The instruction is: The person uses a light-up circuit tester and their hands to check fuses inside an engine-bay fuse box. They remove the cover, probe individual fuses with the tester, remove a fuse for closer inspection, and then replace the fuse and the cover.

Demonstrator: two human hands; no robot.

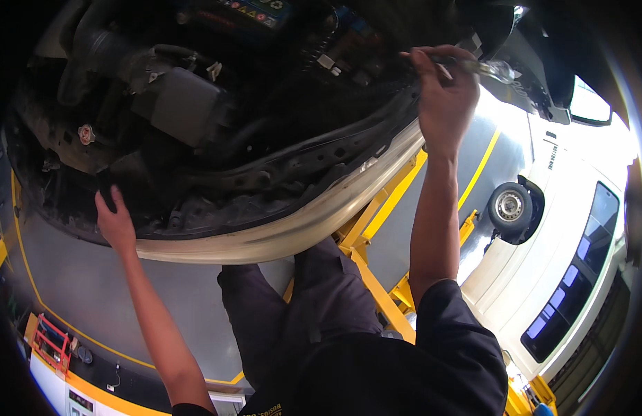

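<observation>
Before me is the engine bay (265, 166) of a car, with a pale front edge (265, 246) curving along its near side. My left hand (116, 222) reaches to the bay's front left part, its thumb and forefinger apart beside dark panels; the other fingers are partly hidden. Raised at the far right corner of the bay, my right hand (447, 97) has its fingers closed in a pinch around a slim thing with a clear, shiny end (499, 71) that sticks out to the right. Its exact kind is too unclear to tell.
A battery (248, 15), a dark grey box (186, 104) and a round metal cap (86, 134) sit in the bay. Yellow lift arms (376, 288) stand close to my legs. To the right is a white van (535, 256). A red rack (52, 344) stands lower left.
</observation>
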